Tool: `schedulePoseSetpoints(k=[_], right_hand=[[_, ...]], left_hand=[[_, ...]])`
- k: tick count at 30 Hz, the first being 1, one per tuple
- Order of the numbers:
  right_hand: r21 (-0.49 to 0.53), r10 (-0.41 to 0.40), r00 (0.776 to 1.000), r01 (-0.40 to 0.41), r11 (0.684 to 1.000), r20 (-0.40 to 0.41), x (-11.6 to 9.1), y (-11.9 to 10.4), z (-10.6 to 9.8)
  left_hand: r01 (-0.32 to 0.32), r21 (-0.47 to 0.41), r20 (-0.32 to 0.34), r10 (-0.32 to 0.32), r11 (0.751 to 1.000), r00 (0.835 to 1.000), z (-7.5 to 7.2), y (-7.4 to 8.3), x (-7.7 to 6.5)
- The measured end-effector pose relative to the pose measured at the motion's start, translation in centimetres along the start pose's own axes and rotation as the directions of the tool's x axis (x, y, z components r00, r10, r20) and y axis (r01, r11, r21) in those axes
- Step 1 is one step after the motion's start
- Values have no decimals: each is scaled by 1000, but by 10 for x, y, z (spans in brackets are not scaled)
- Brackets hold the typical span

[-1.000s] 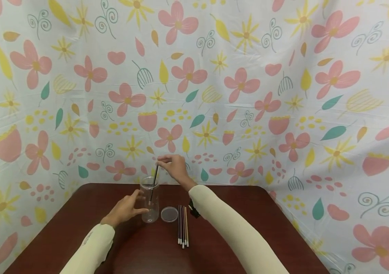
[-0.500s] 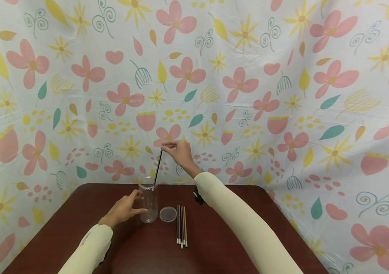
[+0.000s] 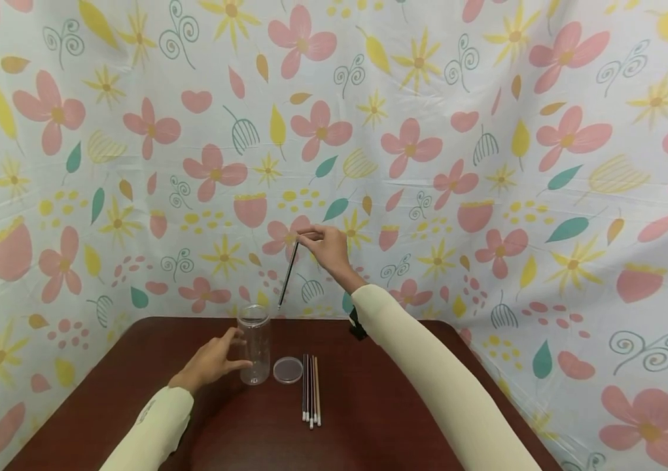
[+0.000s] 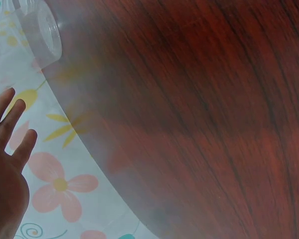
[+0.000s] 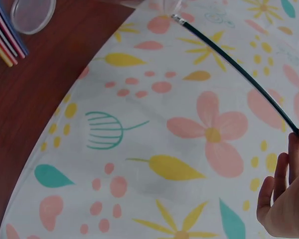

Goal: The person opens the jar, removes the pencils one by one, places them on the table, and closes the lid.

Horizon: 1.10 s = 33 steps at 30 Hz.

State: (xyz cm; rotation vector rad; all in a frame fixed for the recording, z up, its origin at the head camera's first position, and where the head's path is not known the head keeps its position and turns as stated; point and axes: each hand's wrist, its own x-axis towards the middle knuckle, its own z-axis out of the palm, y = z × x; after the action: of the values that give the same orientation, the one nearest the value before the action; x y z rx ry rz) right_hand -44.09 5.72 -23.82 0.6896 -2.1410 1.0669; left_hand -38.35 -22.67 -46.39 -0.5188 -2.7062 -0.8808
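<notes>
A clear plastic jar point(image 3: 254, 347) stands upright without its lid on the table. My left hand point(image 3: 212, 361) holds it from the left, thumb across its front and fingers along its far side. In the left wrist view the jar point(image 4: 45, 32) shows only partly, and the outer fingers are spread. Up and right of the jar, my right hand point(image 3: 326, 247) pinches a dark pencil point(image 3: 289, 275) by its upper end. The pencil slants down to the left, its white eraser end point(image 5: 178, 19) lowest, outside the jar and near its rim.
A round clear lid point(image 3: 288, 370) lies just right of the jar. Beside it several pencils point(image 3: 311, 392) lie in a row, eraser ends toward me. The dark red table point(image 3: 392, 405) ends at a flower-print curtain point(image 3: 404, 196) behind.
The pencil was inside the jar a second ago. My right hand has lifted it up and to the right, and it is now out. The left hand has stayed at the jar.
</notes>
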Motion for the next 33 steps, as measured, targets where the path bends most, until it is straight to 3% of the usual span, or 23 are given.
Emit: schedulePoseSetpoints(k=[4,8,14,24,29,33], right_hand=[[35,48,999,-48,998,7,-7,11,-6],[5,90,996,-91,996,19,-16,26,-10],[-67,106,992,-101,993,62,-36,52,-17],[-61,127,989,-123,991,70,-71,94,-27],[-63,201,975,-196,979,92,-88,110,-26],[-87,214,973,-206,975,92,-100,120,-22]], left_hand=[[3,-1,0,-3,1000,1000,0,1,-1],[4,-1,1,-4,1000,1000,1,1,-1],[1,-6,5,-1,1000,1000,0,2,-1],[-22,-17,12,22,1000,1000,0,0,0],[-20,-28,8,20,999,1000,0,-1,1],[-13,-33,8,14,999,1000,1,0,1]])
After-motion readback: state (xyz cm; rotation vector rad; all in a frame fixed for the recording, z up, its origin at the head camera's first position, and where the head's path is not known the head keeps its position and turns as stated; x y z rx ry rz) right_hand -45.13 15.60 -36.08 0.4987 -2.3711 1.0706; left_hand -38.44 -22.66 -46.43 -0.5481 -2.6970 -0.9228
